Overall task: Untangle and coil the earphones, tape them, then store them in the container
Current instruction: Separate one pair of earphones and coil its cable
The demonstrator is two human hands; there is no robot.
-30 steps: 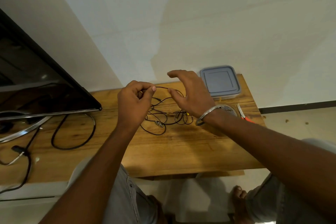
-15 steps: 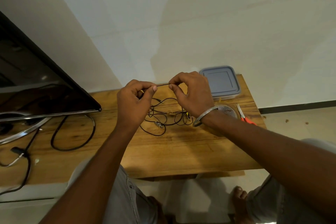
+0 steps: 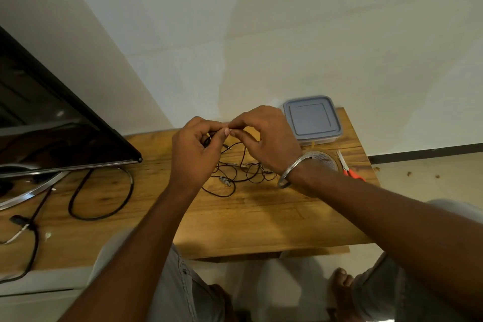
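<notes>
Tangled black earphones (image 3: pixel 235 172) lie in loose loops on the wooden table (image 3: pixel 248 217), with one strand lifted off it. My left hand (image 3: pixel 196 151) pinches that strand between thumb and forefinger. My right hand (image 3: pixel 266 138), a metal bangle at its wrist, pinches the same strand right beside it, the fingertips of both hands nearly touching above the tangle. A grey lidded container (image 3: pixel 312 119) stands shut at the table's back right. A roll of clear tape (image 3: pixel 322 158) lies just right of my right wrist, partly hidden by it.
Orange-handled scissors (image 3: pixel 349 168) lie at the table's right edge. A black TV screen (image 3: pixel 52 125) on a metal stand fills the left side, with thick black cables (image 3: pixel 102 198) looped on the table beneath it. My knees and a bare foot show below the front edge.
My right hand went from open and spread to pinched on the earphone strand, then slid left until its fingertips met those of my left hand. The left hand stayed put.
</notes>
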